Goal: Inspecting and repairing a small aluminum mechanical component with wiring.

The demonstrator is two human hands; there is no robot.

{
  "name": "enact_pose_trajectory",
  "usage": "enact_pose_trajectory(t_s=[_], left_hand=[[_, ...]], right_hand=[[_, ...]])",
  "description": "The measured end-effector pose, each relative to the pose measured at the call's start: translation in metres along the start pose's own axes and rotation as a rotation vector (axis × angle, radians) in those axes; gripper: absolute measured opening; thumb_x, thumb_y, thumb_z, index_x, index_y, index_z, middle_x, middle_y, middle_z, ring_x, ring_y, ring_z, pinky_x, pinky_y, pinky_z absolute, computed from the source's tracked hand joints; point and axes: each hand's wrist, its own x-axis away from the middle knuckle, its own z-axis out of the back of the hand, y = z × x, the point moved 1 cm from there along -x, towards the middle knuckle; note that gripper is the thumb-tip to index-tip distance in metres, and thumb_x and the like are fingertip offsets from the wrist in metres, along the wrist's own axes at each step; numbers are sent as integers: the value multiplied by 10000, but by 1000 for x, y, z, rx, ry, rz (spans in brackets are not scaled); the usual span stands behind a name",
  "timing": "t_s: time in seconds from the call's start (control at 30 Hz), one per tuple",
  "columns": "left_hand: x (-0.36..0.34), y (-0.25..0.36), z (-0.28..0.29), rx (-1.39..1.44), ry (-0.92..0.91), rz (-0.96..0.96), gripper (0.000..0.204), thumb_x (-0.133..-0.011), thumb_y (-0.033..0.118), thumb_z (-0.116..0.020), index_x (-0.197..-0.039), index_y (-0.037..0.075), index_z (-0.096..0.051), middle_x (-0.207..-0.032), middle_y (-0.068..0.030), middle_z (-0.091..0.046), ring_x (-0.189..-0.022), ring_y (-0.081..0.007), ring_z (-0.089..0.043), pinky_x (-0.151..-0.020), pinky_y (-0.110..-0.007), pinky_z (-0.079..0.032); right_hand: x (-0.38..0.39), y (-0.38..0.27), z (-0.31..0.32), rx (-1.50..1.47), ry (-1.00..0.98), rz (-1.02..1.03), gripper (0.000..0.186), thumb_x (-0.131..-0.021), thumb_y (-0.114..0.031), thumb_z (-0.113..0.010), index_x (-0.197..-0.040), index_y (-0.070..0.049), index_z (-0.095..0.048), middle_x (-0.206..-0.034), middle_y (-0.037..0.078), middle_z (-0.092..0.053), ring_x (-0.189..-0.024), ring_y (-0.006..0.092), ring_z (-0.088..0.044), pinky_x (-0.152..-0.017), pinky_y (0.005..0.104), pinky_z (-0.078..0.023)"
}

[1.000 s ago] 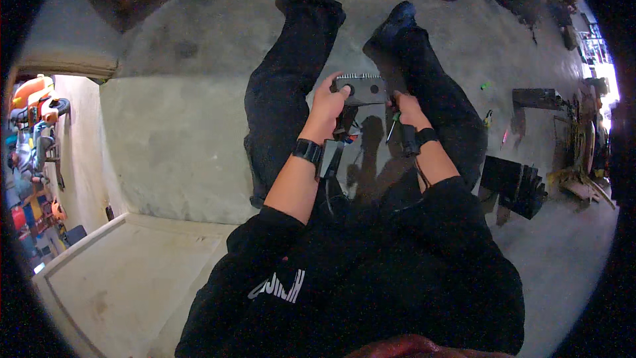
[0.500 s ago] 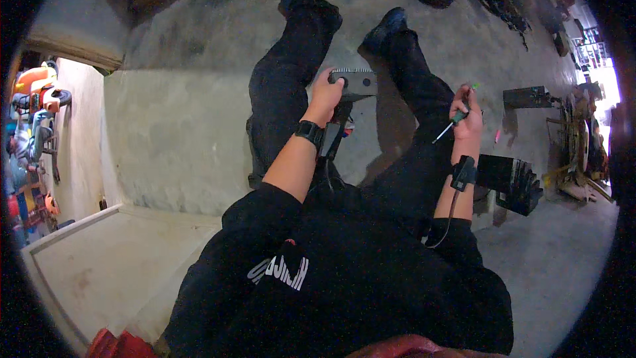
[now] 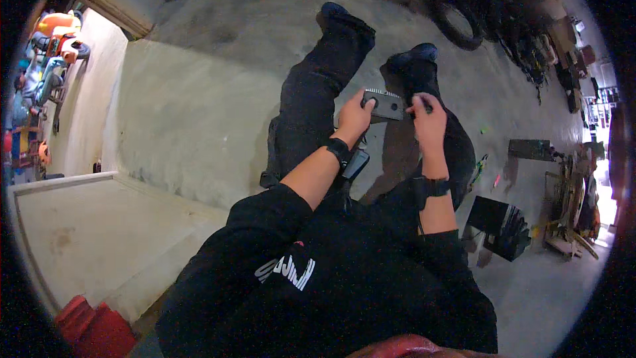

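Left grip (image 3: 355, 118), head view: clasped on the left end of a gray rectangular part (image 3: 384, 103), thumb against the face. Right grip (image 3: 430, 118): fingers bent, tips just beside the part's right end; whether they pinch anything cannot be told. Part: hard-looking, flat-faced, comb-like teeth along the far edge, dark round spot near the right end. Location: above the smooth, stained floor (image 3: 199, 106), between the trouser legs (image 3: 301, 103). Forearms: left slanted inward, right nearly straight ahead.
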Motion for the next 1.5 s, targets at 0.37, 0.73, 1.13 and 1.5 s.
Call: enact_pose_trajectory(t_s=[0.37,0.73,1.13,1.5], left_hand=[[1,-4,0,-37,34,-57,471,-889,241,-643,-1298,25,-552,-1081,-264,-649,-1005,-414,-627,-849,-449,-499],[-7,-9,-4,20,-84,15,538,-905,228,-615,-1376,14,-468,-1167,-264,-620,-1100,-405,-593,-912,-440,-477],[-4,1,-3,-61,-160,-18,555,-912,218,-577,-1377,-42,-423,-1169,-280,-606,-1080,-427,-593,-904,-465,-479],[7,2,-4,-246,-44,22,258,-910,196,-502,-965,-16,-638,-830,-224,-676,-792,-434,-656,-731,-510,-520]], right_hand=[[-30,-1,-81,611,-328,391,201,-883,-234,-599,-943,-54,-666,-986,165,-631,-918,369,-621,-769,453,-508],[-30,13,-84,570,-375,347,241,-885,-257,-615,-972,-40,-674,-984,191,-656,-921,393,-623,-802,472,-502],[-23,16,-77,594,-372,336,217,-854,-201,-652,-953,-10,-682,-942,194,-646,-877,385,-625,-771,441,-492],[-17,-5,-92,783,-404,336,180,-835,-206,-659,-896,-40,-695,-930,186,-652,-891,376,-626,-776,455,-497]])
